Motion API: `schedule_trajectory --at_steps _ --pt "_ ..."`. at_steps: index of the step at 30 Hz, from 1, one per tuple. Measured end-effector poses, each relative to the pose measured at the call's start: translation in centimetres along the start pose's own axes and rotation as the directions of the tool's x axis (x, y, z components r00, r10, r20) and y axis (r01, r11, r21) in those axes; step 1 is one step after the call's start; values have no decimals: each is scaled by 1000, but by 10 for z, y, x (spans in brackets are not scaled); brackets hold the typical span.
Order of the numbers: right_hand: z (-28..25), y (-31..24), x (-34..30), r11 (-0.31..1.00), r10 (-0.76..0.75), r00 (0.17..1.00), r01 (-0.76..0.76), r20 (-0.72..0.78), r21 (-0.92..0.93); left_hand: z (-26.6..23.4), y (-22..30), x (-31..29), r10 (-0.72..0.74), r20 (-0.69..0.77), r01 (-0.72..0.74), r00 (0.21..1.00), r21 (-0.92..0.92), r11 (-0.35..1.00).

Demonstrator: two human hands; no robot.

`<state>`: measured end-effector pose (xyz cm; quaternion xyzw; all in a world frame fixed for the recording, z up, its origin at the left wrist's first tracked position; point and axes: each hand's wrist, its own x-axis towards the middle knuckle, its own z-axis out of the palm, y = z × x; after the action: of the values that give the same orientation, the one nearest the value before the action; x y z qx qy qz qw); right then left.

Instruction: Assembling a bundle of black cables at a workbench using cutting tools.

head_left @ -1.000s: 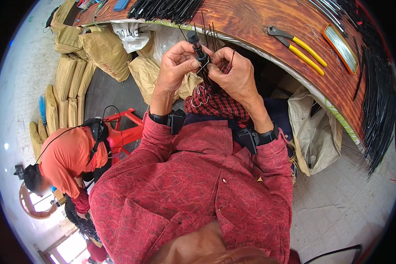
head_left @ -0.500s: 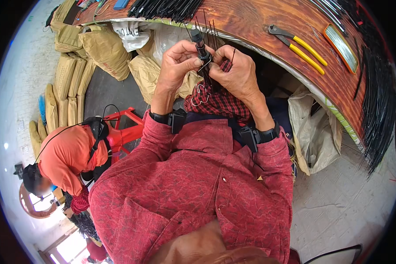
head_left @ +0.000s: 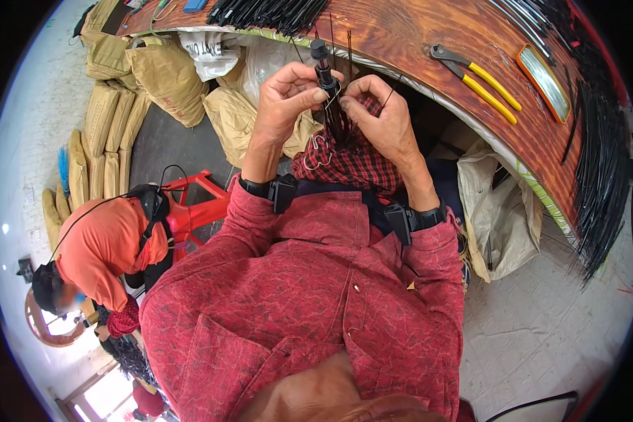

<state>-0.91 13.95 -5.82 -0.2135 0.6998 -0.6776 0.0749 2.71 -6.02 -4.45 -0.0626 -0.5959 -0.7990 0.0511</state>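
Above my lap stands what looks like a black umbrella frame (head_left: 324,75), with a dark round cap on its tube and thin black rods spreading around it. My left hand (head_left: 286,98) is closed, thumb and fingers pinching the frame just below the tube. A thin pale wire or thread (head_left: 333,98) shows at that joint, near the left thumb. My right hand (head_left: 381,116) is closed too, a little to the right of the frame. A thin black rod pokes out past its fingers; the exact grip is partly hidden. Red-black checked cloth (head_left: 344,167) lies beneath the frame.
The wooden table (head_left: 394,35) carries yellow-handled pliers (head_left: 482,84), an orange-rimmed tray (head_left: 544,81) and bundles of black rods (head_left: 601,179). Tan sacks (head_left: 165,74) stand at left. A person in orange (head_left: 105,235) bends near a red stool (head_left: 193,204). An open sack (head_left: 503,218) stands at right.
My right hand has drawn slightly right, away from the joint, and its fingers no longer press against the tube. My left hand keeps its hold. The frame stands slightly more upright.
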Motion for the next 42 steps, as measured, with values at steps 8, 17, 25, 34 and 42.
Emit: schedule_trajectory --at_steps 8,17,25,34,42 --pt "-5 -5 -5 979 -176 981 183 80 -84 0 -1 1 2 -26 -2 1000 8 1000" --pt "4 -10 -6 982 -129 992 128 0 -140 -5 -1 3 -26 -10 26 1000 -5 1000" --pt "6 -6 -7 996 -40 999 37 -30 -87 -1 5 3 -57 -6 57 998 -18 998" --pt "5 -14 -4 988 -1 999 -5 -40 -157 -4 6 6 -98 -26 99 995 39 994" --pt "3 -21 -3 974 72 996 -82 -52 -212 -3 7 6 -96 -16 97 995 39 995"
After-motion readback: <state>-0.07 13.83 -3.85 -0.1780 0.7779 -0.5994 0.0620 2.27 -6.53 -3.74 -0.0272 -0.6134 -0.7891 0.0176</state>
